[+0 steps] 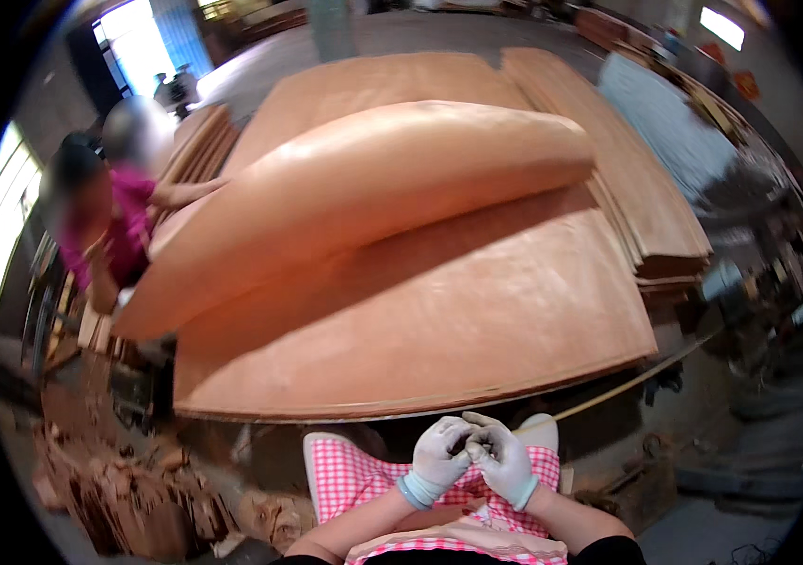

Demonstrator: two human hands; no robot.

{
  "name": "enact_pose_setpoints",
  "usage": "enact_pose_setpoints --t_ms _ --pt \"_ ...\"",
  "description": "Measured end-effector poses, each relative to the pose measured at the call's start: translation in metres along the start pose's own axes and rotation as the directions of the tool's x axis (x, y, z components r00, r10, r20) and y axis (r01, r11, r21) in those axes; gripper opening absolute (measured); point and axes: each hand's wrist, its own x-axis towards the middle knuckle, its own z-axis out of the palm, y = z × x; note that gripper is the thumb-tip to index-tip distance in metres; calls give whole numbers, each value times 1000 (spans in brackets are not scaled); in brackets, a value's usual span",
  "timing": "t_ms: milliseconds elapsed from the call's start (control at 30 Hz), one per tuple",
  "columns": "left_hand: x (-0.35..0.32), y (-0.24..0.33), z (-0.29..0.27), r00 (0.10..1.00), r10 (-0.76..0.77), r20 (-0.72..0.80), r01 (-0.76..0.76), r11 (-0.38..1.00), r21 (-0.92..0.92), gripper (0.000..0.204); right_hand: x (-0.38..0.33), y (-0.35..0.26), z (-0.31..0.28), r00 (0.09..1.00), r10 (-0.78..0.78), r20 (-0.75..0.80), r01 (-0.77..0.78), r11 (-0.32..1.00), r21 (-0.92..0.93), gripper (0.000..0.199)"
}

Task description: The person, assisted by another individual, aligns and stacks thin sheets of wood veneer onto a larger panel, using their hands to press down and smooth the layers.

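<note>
2 gloved hands (440,456) (503,461) curled tog., can't tell if gripping | 1 chkd apron (353,476) | 1 bowed sheet (392,174)

Where the left hand (439,457) and right hand (503,461) meet, their fingers cover the gap, so whether anything sits there cannot be told. The lower edge cuts off the black sleeves (609,544) and checked apron (350,476). A curled sheet (401,169) hides part of the stack (458,311) beneath. The co-worker's head (80,184) is blurred; dark clutter (750,414) at right is too dim to make out.
</note>
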Motion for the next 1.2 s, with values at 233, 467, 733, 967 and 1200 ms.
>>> enact_pose_setpoints --t_ms 233,467,733,967,1200 --pt "-59 -13 -54 927 -354 -123 285 879 -382 12 0 -32 82 987 73 143 -102 973 209 51" --pt "-93 -44 -132 656 -684 -318 240 589 -772 8 25 -49 78 959 84 270 136 699 -702 16" --pt "-143 -160 -339 288 -540 -791 142 841 -522 24 58 0 -39 983 107 150 67 548 -834 14" --pt "-170 -243 -489 139 -337 -931 658 734 -167 17 86 -9 -2 989 142 47 -23 455 -890 23" --pt "-162 -260 -526 103 -404 -909 890 446 -97 26 108 -21 56 963 255 87 -43 462 -886 26"
